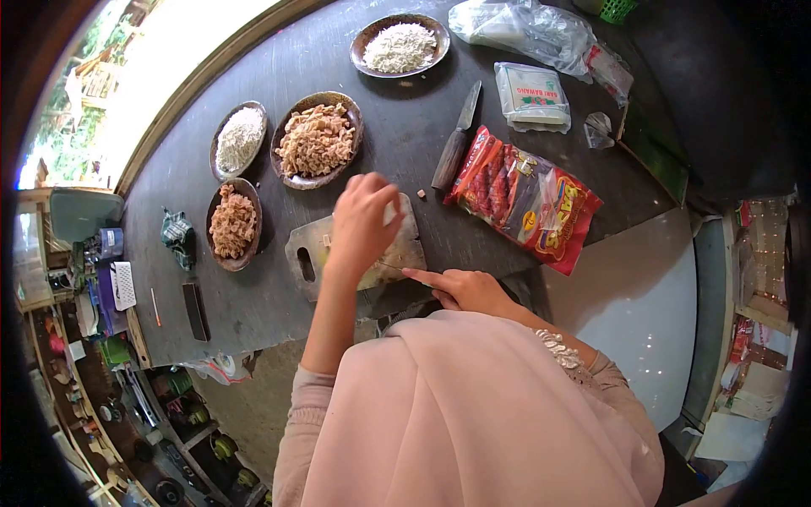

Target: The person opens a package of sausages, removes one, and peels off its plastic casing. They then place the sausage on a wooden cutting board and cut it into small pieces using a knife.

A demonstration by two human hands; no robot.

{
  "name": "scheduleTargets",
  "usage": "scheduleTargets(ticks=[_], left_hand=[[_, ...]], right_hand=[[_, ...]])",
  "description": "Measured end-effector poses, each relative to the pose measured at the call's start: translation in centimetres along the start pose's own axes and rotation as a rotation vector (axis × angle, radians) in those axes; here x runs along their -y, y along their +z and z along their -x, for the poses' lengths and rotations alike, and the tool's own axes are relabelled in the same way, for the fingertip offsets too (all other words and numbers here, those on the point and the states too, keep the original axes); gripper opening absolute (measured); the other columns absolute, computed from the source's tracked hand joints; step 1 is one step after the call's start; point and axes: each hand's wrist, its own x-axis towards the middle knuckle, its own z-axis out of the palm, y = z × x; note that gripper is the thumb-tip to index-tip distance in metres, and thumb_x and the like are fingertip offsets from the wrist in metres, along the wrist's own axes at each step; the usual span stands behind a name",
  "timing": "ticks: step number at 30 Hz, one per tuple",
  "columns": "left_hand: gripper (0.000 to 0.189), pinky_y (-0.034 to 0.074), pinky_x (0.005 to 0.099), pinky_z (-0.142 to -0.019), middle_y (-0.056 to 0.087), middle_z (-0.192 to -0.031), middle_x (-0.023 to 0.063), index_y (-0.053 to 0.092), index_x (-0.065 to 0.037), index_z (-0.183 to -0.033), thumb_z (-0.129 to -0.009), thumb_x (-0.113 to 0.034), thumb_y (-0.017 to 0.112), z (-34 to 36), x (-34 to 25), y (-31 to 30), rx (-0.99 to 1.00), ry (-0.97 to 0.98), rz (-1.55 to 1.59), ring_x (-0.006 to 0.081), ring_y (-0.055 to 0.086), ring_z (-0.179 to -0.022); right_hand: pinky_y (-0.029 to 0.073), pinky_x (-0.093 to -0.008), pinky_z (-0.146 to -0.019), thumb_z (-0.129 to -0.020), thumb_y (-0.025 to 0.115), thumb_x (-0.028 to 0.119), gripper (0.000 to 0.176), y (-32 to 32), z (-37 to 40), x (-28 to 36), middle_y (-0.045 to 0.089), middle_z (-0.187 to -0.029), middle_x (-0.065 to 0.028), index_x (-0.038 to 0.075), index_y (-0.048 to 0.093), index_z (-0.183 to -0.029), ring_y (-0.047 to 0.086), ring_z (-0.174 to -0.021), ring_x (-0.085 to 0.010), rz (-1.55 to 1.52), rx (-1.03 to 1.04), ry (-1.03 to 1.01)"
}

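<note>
My left hand (365, 211) is raised over the upper part of a wooden cutting board (304, 240), close to a bowl of chopped brownish pieces (316, 142). Its fingers curl inward, and what they hold, if anything, is hidden. At the board's lower right edge, my right hand (470, 290) is closed around a knife, its forefinger stretched along it. The thin knife blade (390, 266) points left over the board. A few small pale pieces (327, 240) lie on the board, partly covered by my left forearm. A tiny cube (421, 193) sits on the table beside the board.
Another bowl of brown pieces (233, 225) and two dishes of white shreds (240, 140) (400, 48) stand around. A dark-handled knife (457, 135) lies beside a red sausage packet (525, 199). Further back are a white square packet (532, 97) and a plastic bag (525, 32).
</note>
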Motion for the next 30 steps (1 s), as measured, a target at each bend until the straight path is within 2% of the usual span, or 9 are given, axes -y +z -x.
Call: scheduleTargets(ticks=[8, 10, 14, 17, 20, 26, 28, 29, 30], left_hand=[[0.015, 0.053, 0.0420, -0.080, 0.070, -0.089, 0.0100, 0.067, -0.005, -0.084, -0.073, -0.005, 0.076, -2.6, 1.0, 6.1, 0.097, -0.016, 0.141, 0.0322, 0.068, -0.088], [0.014, 0.054, 0.0419, -0.078, 0.070, -0.088, 0.0103, 0.068, -0.005, -0.085, -0.073, -0.004, 0.075, -2.4, 1.1, 5.5, 0.091, 0.014, 0.122, 0.0325, 0.068, -0.086], [0.011, 0.054, 0.0404, -0.075, 0.070, -0.086, 0.0106, 0.069, -0.005, -0.083, -0.073, -0.004, 0.073, -0.8, 1.3, 1.8, -0.124, -0.059, 0.316, 0.0300, 0.069, -0.084], [0.013, 0.055, 0.0320, -0.078, 0.072, -0.088, 0.0112, 0.071, 0.000, -0.091, -0.078, 0.000, 0.073, 2.1, 2.2, -2.9, -0.247, -0.207, 0.352, 0.0236, 0.072, -0.084], [0.011, 0.053, 0.0335, -0.077, 0.072, -0.084, 0.0122, 0.071, 0.001, -0.087, -0.078, -0.003, 0.074, 6.5, 4.4, -4.0, -0.242, -0.373, 0.265, 0.0238, 0.070, -0.081], [0.012, 0.051, 0.0356, -0.077, 0.071, -0.083, 0.0111, 0.070, -0.001, -0.086, -0.077, -0.005, 0.077, 12.0, 5.2, -2.7, -0.243, -0.517, 0.248, 0.0250, 0.066, -0.081], [0.013, 0.050, 0.0370, -0.081, 0.070, -0.085, 0.0086, 0.071, -0.003, -0.084, -0.074, -0.005, 0.079, 12.9, 5.7, -1.8, -0.272, -0.517, 0.287, 0.0267, 0.063, -0.088], [0.013, 0.048, 0.0377, -0.084, 0.070, -0.088, 0.0073, 0.070, -0.005, -0.082, -0.073, -0.006, 0.080, 13.3, 5.9, -1.4, -0.272, -0.431, 0.252, 0.0275, 0.061, -0.093], [0.014, 0.047, 0.0385, -0.086, 0.069, -0.091, 0.0061, 0.070, -0.006, -0.080, -0.072, -0.006, 0.081, 13.6, 5.9, -1.3, -0.271, -0.343, 0.219, 0.0283, 0.060, -0.097]], right_hand=[[0.059, -0.0470, -0.067, -0.090, 0.064, 0.018, 0.070, 0.1, 0.6, -0.1, 0.064, -0.080, -0.0105, 0.042, 0.040, -0.151, 0.069, -0.071, -0.0318, 0.014, 0.005, -0.003], [0.059, -0.0457, -0.067, -0.090, 0.064, 0.017, 0.070, -0.4, 0.5, 0.3, 0.063, -0.079, -0.0100, 0.041, 0.040, -0.152, 0.068, -0.071, -0.0315, 0.037, 0.023, 0.031], [0.059, -0.0450, -0.066, -0.090, 0.064, 0.015, 0.071, -0.5, 0.5, 0.8, 0.062, -0.078, -0.0092, 0.041, 0.040, -0.152, 0.068, -0.070, -0.0308, 0.023, 0.002, 0.009], [0.054, -0.0424, -0.069, -0.089, 0.064, 0.006, 0.070, -1.1, 0.4, 1.5, 0.059, -0.078, -0.0107, 0.034, 0.045, -0.151, 0.064, -0.073, -0.0292, -0.009, 0.052, 0.054], [0.054, -0.0426, -0.069, -0.089, 0.064, 0.005, 0.070, -1.1, 0.1, 1.8, 0.059, -0.078, -0.0110, 0.032, 0.047, -0.150, 0.064, -0.072, -0.0293, -0.029, 0.042, 0.044], [0.054, -0.0403, -0.073, -0.091, 0.062, 0.001, 0.065, -1.4, -0.4, 2.0, 0.068, -0.091, -0.0134, 0.026, 0.049, -0.150, 0.066, -0.075, -0.0337, -0.143, 0.041, 0.084], [0.056, -0.0438, -0.076, -0.093, 0.060, 0.006, 0.063, -1.4, -1.0, 2.1, 0.071, -0.112, -0.0186, 0.026, 0.047, -0.151, 0.069, -0.087, -0.0390, -0.317, -0.032, 0.060], [0.055, -0.0410, -0.080, -0.095, 0.057, 0.004, 0.058, -1.8, -0.9, 2.4, 0.067, -0.121, -0.0225, 0.019, 0.048, -0.150, 0.070, -0.095, -0.0402, -0.374, -0.030, 0.074], [0.055, -0.0410, -0.080, -0.095, 0.057, 0.004, 0.058, -2.2, -1.0, 3.1, 0.067, -0.121, -0.0225, 0.019, 0.048, -0.150, 0.070, -0.095, -0.0402, -0.370, -0.021, 0.072]])
